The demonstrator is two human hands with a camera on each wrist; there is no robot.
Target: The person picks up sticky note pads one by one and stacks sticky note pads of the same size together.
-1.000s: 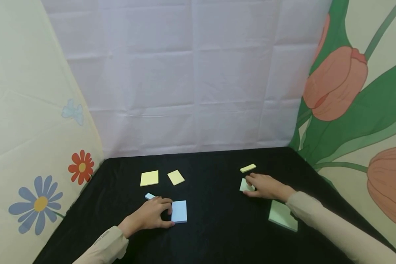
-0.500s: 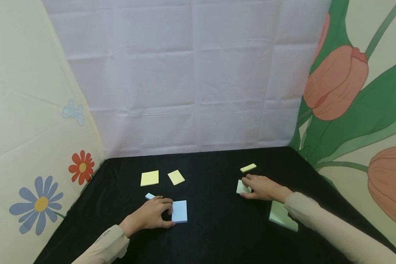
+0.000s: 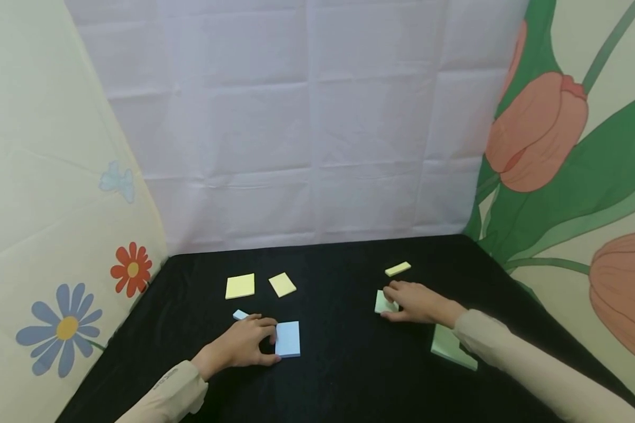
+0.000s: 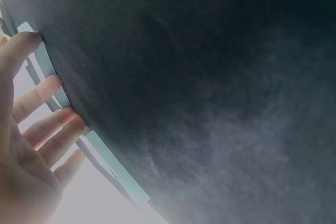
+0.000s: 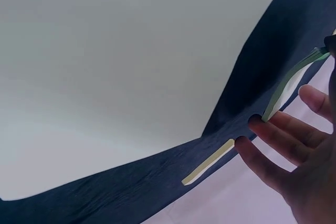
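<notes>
My left hand [image 3: 242,342] holds the left side of a blue sticky note pad [image 3: 288,339], thumb at the near corner. In the left wrist view the thumb and fingers touch along the edge of that blue pad [image 4: 46,62]. Farther right, my right hand [image 3: 417,302] pinches a small light green sticky note pad [image 3: 380,301], whose right part the fingers cover. This green pad [image 5: 283,90] looks bent between the fingers in the right wrist view. A small blue strip pad [image 3: 240,315] lies just beyond the left knuckles, partly hidden.
Two yellow pads, one square [image 3: 240,286] and one tilted [image 3: 283,284], lie at the back left. A narrow yellow strip pad [image 3: 398,269] lies beyond the right hand. Under the right forearm is a larger green pad [image 3: 452,348]. Black cloth [image 3: 338,388] covers the table.
My right hand has slid the small green pad left and slightly towards me. The left hand and blue pad have stayed in place.
</notes>
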